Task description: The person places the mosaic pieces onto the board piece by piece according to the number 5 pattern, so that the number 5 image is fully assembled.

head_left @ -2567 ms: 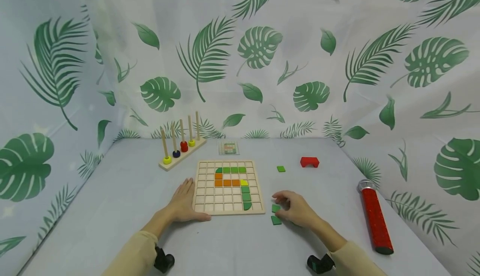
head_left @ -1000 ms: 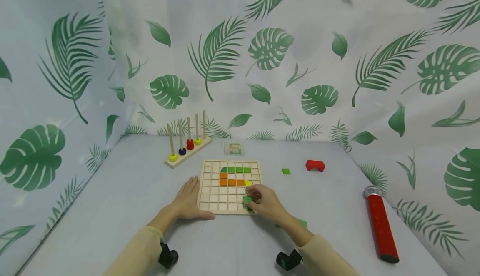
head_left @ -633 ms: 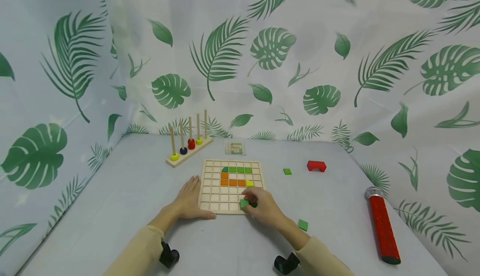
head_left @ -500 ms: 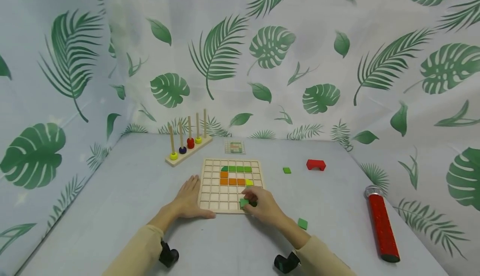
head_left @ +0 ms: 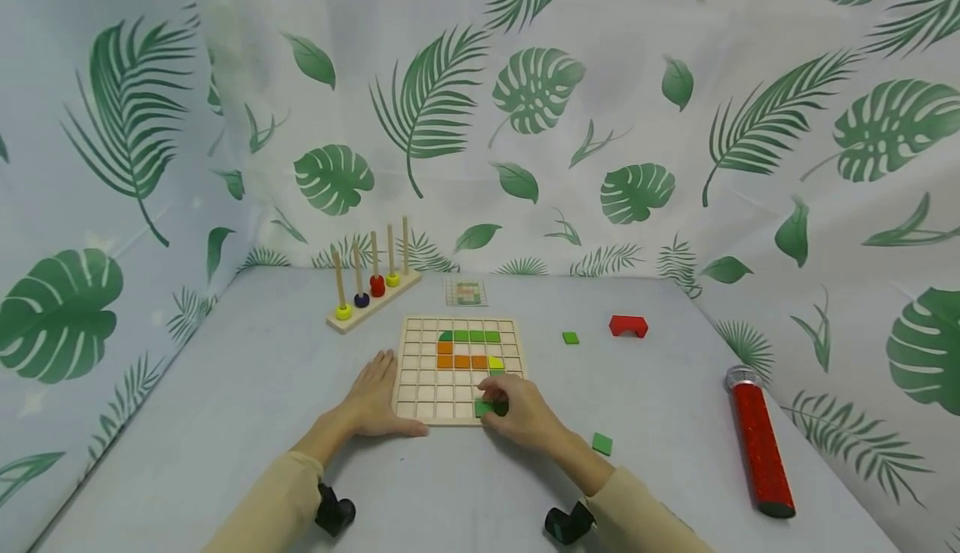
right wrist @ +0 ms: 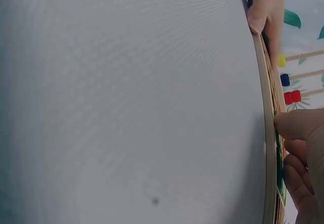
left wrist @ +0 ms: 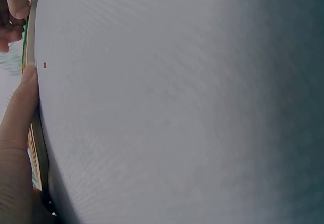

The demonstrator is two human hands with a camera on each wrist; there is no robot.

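A wooden grid board (head_left: 423,392) lies mid-table, with orange, yellow and green tiles set in its cells. My left hand (head_left: 378,399) rests flat at its left side, thumb along the near left corner. At the near right part of the board, my right hand (head_left: 522,411) has its thumb and curled fingers on a green square tile (head_left: 481,409) in the bottom row. In the right wrist view, the thumb (right wrist: 296,124) sits at the board's near edge over a green tile. The right fingers hide the tiles behind them.
One loose green tile (head_left: 602,444) lies by the right forearm, another green tile (head_left: 571,338) beyond the board's right side. Farther right are a red arch block (head_left: 628,325) and a red cylinder (head_left: 762,449) with a silver end. Behind stand a peg rack (head_left: 375,303) and a pattern card (head_left: 466,292).
The right hand took a green tile from beside the board and carried it left to the bottom row, where the tile now sits lower. The left hand has stayed at the board's side.
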